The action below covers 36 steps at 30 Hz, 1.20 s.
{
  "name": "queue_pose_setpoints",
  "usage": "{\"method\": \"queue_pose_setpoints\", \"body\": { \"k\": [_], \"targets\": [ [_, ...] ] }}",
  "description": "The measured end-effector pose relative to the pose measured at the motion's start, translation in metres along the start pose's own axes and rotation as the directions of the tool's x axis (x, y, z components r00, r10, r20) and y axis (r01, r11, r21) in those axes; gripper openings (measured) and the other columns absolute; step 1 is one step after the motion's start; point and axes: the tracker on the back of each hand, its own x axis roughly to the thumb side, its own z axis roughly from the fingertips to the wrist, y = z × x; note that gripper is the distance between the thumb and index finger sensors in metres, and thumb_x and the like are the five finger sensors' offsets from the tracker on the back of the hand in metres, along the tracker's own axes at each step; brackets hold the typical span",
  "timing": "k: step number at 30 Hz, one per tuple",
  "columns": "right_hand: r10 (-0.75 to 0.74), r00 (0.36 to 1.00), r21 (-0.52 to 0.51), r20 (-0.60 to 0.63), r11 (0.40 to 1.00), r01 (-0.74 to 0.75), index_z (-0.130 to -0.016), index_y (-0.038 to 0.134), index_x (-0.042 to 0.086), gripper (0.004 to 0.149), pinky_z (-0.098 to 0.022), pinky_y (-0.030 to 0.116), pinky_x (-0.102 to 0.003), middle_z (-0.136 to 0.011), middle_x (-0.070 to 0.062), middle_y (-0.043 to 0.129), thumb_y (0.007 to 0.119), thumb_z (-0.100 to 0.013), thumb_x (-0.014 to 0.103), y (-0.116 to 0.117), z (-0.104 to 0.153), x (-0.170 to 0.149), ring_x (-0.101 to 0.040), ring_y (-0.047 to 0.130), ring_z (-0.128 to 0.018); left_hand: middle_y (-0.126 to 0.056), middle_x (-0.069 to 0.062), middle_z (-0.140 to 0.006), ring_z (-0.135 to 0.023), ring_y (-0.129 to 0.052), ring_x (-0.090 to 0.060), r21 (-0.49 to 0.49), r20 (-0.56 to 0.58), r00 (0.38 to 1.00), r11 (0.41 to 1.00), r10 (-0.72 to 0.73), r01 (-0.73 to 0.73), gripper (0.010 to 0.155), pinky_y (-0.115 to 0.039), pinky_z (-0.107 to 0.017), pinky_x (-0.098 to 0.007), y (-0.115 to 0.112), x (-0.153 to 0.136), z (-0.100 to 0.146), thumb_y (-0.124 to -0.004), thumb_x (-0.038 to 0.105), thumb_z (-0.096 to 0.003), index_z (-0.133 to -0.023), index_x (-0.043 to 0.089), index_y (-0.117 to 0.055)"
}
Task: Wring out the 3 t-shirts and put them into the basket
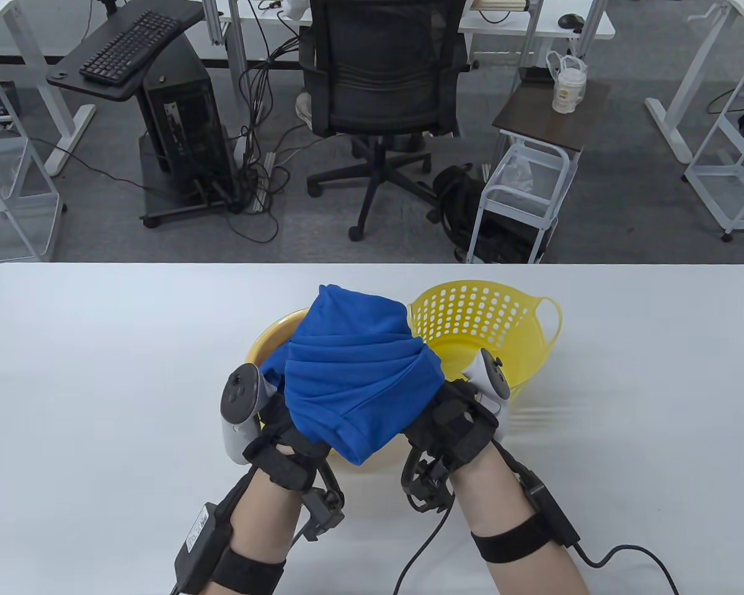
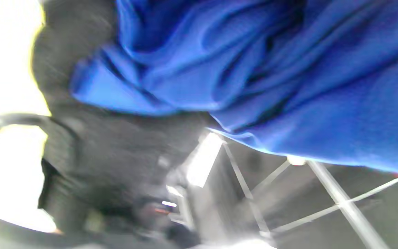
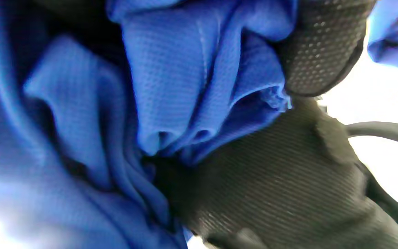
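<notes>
Both gloved hands clutch a bunched blue t-shirt (image 1: pixel 353 378) above the table (image 1: pixel 99 372): the left hand (image 1: pixel 285 427) grips its near-left end, the right hand (image 1: pixel 449 421) its right end, fabric gathered in the right hand's curled fingers (image 3: pixel 320 52). Held between them over a yellow bowl (image 1: pixel 270 341), the shirt seems mid-wring, so any water would fall there. The perforated yellow basket (image 1: pixel 521 347) waits just right, apparently empty.
</notes>
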Motion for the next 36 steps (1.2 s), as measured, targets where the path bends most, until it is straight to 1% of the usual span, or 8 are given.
{"method": "queue_pose_setpoints", "body": {
  "k": [3, 7, 11, 15, 21, 25, 31, 36],
  "targets": [
    [-0.017, 1.000, -0.023, 0.020, 1.000, 0.018, -0.102, 0.065, 0.002, 0.052, -0.032, 0.090, -0.047, -0.089, -0.038, 0.077, 0.080, -0.064, 0.034, -0.002, 0.002, 0.007, -0.049, 0.096, -0.049, -0.025, -0.011, -0.133, -0.110, -0.012, -0.045, 0.091, -0.011, 0.965, 0.961, -0.261, 0.261, 0.069, -0.018, -0.073, -0.064, 0.009, -0.004, 0.000, -0.040, 0.073, -0.0649, -0.121, 0.033, -0.048],
    [0.043, 0.991, -0.221, 0.125, 0.975, -0.014, -0.096, 0.073, -0.001, 0.048, -0.022, 0.092, -0.040, -0.078, -0.036, 0.086, 0.084, -0.059, 0.028, -0.010, 0.014, 0.029, -0.044, 0.100, -0.038, -0.028, -0.019, -0.131, -0.112, -0.021, -0.050, -0.048, -0.088, 0.996, 0.999, -0.003, -0.001, 0.078, -0.024, -0.078, -0.067, 0.007, -0.026, -0.007, -0.056, 0.073, -0.0633, -0.124, 0.029, -0.035],
    [0.245, 0.934, -0.423, 0.259, 0.898, -0.119, -0.095, 0.073, 0.000, 0.047, -0.023, 0.091, -0.042, -0.078, -0.036, 0.085, 0.085, -0.058, 0.028, -0.033, 0.034, 0.065, -0.046, 0.099, -0.038, -0.043, -0.024, -0.128, -0.110, -0.051, -0.052, -0.185, -0.202, 0.978, 0.983, -0.049, 0.011, 0.080, -0.047, -0.079, -0.066, 0.012, -0.045, -0.012, -0.066, 0.065, -0.0647, -0.123, 0.021, -0.035],
    [0.414, 0.841, -0.566, 0.347, 0.808, -0.165, -0.096, 0.073, 0.004, 0.047, -0.026, 0.088, -0.045, -0.082, -0.035, 0.082, 0.085, -0.057, 0.027, -0.046, 0.054, 0.093, -0.048, 0.095, -0.043, -0.050, -0.027, -0.124, -0.102, -0.072, -0.047, -0.118, -0.234, 0.972, 0.992, 0.013, -0.041, 0.077, -0.066, -0.073, -0.060, 0.025, -0.049, -0.006, -0.065, 0.059, -0.0684, -0.122, 0.019, -0.026],
    [0.701, 0.530, -0.507, 0.477, 0.712, -0.485, -0.095, 0.077, 0.011, 0.046, -0.032, 0.086, -0.050, -0.087, -0.029, 0.084, 0.088, -0.054, 0.028, 0.000, 0.051, 0.097, -0.051, 0.093, -0.049, -0.041, -0.032, -0.125, -0.089, -0.086, -0.045, -0.253, -0.201, 0.890, 0.857, 0.409, -0.450, 0.093, -0.087, -0.060, -0.046, 0.014, -0.039, -0.002, -0.062, 0.078, -0.0631, -0.120, 0.031, -0.006],
    [0.722, 0.318, -0.232, 0.615, 0.550, -0.802, -0.094, 0.080, 0.018, 0.045, -0.044, 0.081, -0.060, -0.092, -0.022, 0.085, 0.092, -0.052, 0.028, 0.055, 0.037, 0.072, -0.056, 0.088, -0.064, -0.018, -0.036, -0.125, -0.098, -0.069, -0.056, -0.276, -0.190, 0.838, 0.791, 0.511, -0.546, 0.106, -0.085, -0.062, -0.047, 0.008, -0.035, 0.001, -0.057, 0.089, -0.0573, -0.112, 0.032, 0.013],
    [0.716, 0.204, -0.093, 0.667, 0.352, -0.931, -0.085, 0.087, 0.020, 0.040, -0.057, 0.066, -0.074, -0.096, -0.016, 0.084, 0.096, -0.049, 0.035, 0.087, 0.034, 0.047, -0.057, 0.074, -0.081, -0.032, -0.028, -0.130, -0.106, -0.060, -0.058, -0.237, -0.103, 0.836, 0.803, 0.538, -0.546, 0.112, -0.075, -0.064, -0.067, 0.035, -0.037, 0.007, -0.081, 0.082, -0.0565, -0.117, 0.035, 0.001],
    [0.709, 0.252, -0.163, 0.658, 0.461, -0.872, -0.081, 0.088, 0.015, 0.038, -0.059, 0.061, -0.077, -0.095, -0.021, 0.083, 0.089, -0.051, 0.039, 0.079, 0.035, 0.051, -0.060, 0.072, -0.081, -0.057, -0.015, -0.122, -0.103, -0.075, -0.046, -0.076, 0.002, 0.854, 0.852, 0.520, -0.518, 0.076, -0.082, -0.064, -0.062, 0.041, -0.028, 0.006, -0.084, 0.040, -0.0669, -0.118, 0.047, -0.029]
  ]
}}
